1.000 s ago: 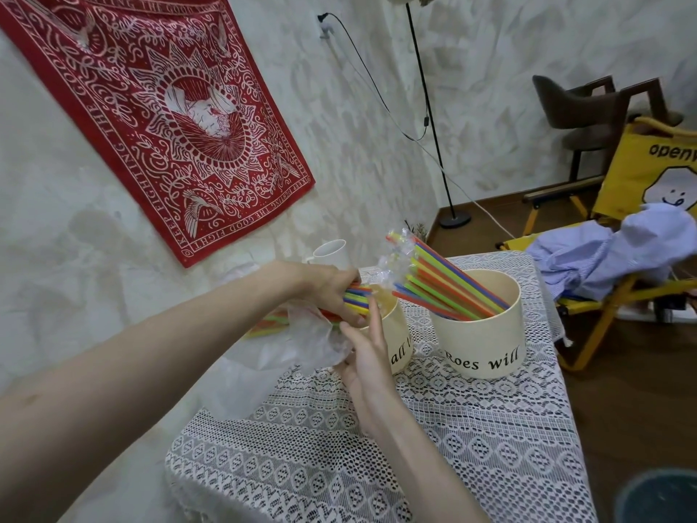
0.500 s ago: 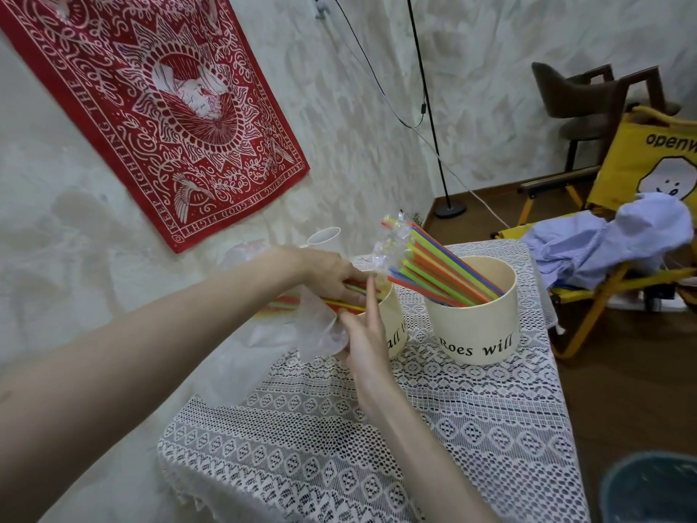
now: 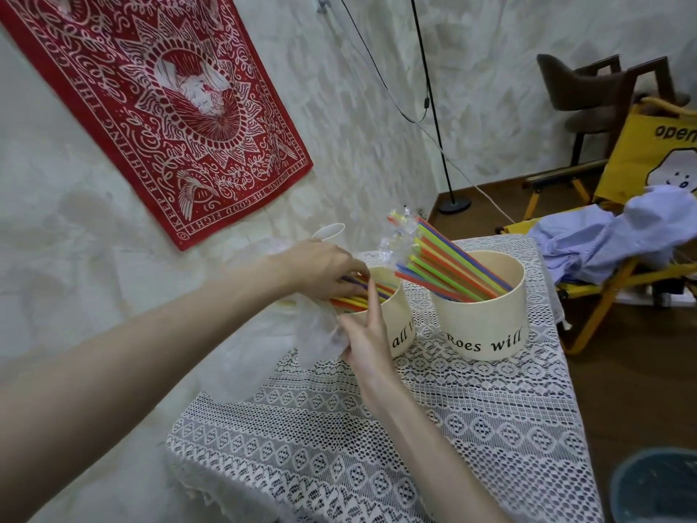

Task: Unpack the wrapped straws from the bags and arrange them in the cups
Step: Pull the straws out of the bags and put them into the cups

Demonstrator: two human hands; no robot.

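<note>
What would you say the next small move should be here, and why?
Probably lower the left hand so its bundle of straws slides deeper into the near cup. The straws lie slanted across the rim, only partly inside, while the right hand steadies the cup and holds the plastic bag back.

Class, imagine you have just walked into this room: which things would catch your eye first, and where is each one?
First, the fan of bright straws leaning out of the right cream cup on the lace tablecloth. Next, the left hand holding more coloured straws at the left cup, while the right hand holds a clear plastic bag beside it. Last, the red patterned cloth on the wall at upper left.
</note>
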